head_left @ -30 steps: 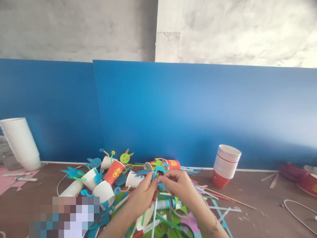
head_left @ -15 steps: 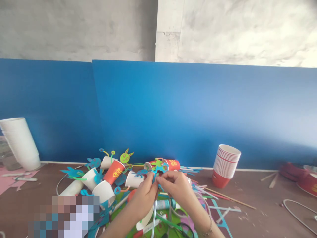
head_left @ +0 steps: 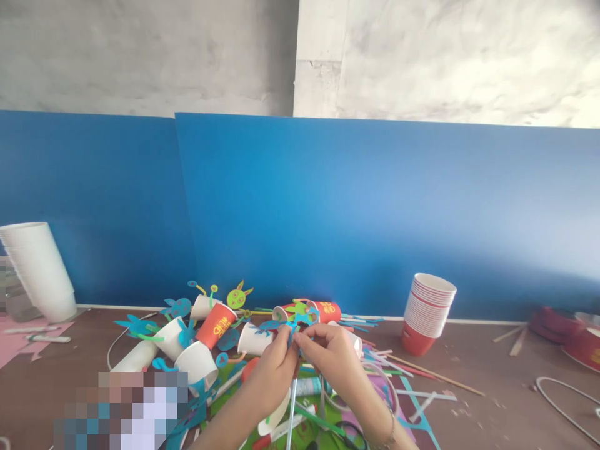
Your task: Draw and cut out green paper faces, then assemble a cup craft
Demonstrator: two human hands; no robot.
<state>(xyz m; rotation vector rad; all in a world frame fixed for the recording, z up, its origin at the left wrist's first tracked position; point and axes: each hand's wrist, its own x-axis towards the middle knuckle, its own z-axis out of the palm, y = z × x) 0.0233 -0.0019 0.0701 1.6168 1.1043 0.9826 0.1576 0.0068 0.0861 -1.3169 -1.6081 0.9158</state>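
My left hand (head_left: 275, 357) is closed on a blue paper cutout (head_left: 304, 317), whose cut edges show above my fingertips. A pale straw-like stick (head_left: 291, 412) runs down from beneath the same hand; its upper end is hidden. My right hand (head_left: 327, 351) meets the left, thumb and forefinger pinched at the near edge of the cutout. Fingers cover the exact spot where they touch. Just behind my hands lie a red paper cup (head_left: 324, 310) and a white paper cup (head_left: 255, 339) on its side.
Paper cups with blue and green cutouts crowd the left, among them a red cup (head_left: 216, 325). Scissors (head_left: 351, 434), a marker (head_left: 285, 429) and loose strips lie below my hands. Cup stacks stand right (head_left: 429, 312) and far left (head_left: 40, 272). A blue panel (head_left: 375, 212) rises behind.
My right hand and forearm have shifted slightly left, uncovering more of a white cup behind them. My left hand stays almost in place, and both still grip the cutout.
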